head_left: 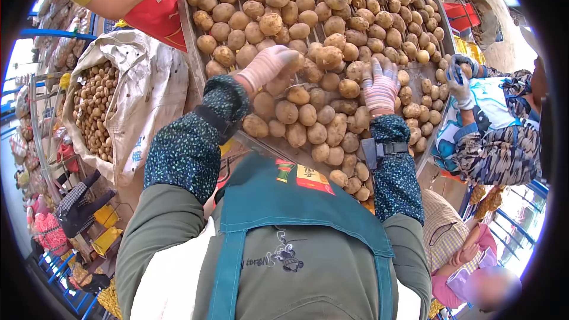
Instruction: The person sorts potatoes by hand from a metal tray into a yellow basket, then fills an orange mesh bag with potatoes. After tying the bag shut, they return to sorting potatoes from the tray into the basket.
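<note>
Many brown potatoes (336,129) lie on a metal sorting table (191,53) in front of me. My left hand (269,66), in a pale striped glove, curls its fingers around a potato (293,66) at the near left side; motion blurs the fingertips, and part of the potato is hidden. Over to the right, my right hand (380,86), gloved alike, rests on the potatoes with its fingers stretched out and slightly apart. Its palm hides whatever lies beneath.
At left stands a large white sack (142,83) full of potatoes. A co-worker in a red apron (160,6) is at the upper left. Across the right edge, another person's gloved hand (459,83) holds a potato. A seated person (468,255) is at lower right.
</note>
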Motion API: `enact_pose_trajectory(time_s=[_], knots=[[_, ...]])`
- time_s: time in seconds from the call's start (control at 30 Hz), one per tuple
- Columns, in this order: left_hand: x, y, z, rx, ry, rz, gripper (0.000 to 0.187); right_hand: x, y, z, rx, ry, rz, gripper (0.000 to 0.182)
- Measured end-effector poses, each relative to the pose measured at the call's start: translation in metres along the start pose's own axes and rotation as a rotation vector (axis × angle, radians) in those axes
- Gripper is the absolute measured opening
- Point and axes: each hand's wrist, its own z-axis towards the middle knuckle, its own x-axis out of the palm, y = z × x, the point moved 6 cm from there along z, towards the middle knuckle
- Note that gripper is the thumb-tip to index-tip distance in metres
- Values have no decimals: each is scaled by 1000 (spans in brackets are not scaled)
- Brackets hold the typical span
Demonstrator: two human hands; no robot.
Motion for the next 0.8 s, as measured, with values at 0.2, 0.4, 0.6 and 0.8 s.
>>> enact_pose_trajectory(time_s=[0.2, 0.4, 0.6, 0.8], knots=[[12, 12, -76, -435, -15, -1362, 51, -55, 42, -26, -261, -90, 364, 37], [36, -20, -109, 91, -119, -44, 48, -35, 70, -42, -310, -44, 428, 46], [-35, -1, -63, 154, -431, 651, 43, -9, 101, -33, -399, 350, 508, 76], [-27, 36, -12, -55, -186, 1022, 47, -14, 106, -33, -315, 374, 454, 69]])
